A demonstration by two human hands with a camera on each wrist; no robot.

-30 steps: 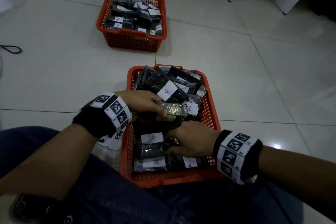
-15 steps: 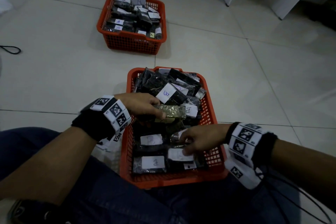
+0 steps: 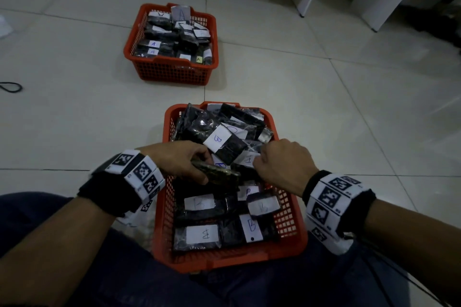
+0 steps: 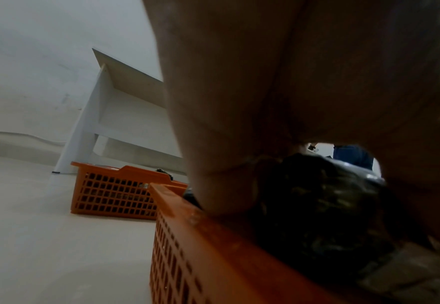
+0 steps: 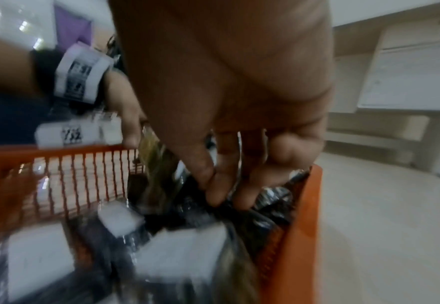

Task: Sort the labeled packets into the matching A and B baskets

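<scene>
Fingers of left hand [image 3: 178, 159] curl round a dark shiny packet [image 3: 216, 175] over the near basket [image 3: 163, 209]. Right hand [image 3: 280, 166] fingertips [image 5: 214, 196] pinch a packet in the heap; only the right wrist view shows that, blurred. Near basket's packets: black, clear-wrapped, white labels reading "B". Far basket [image 3: 172, 71], well apart on the floor, shows "A" labels.

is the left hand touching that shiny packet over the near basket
Touching. The head view shows the left hand with thumb and fingers wrapped round the shiny packet above the near basket.
</scene>
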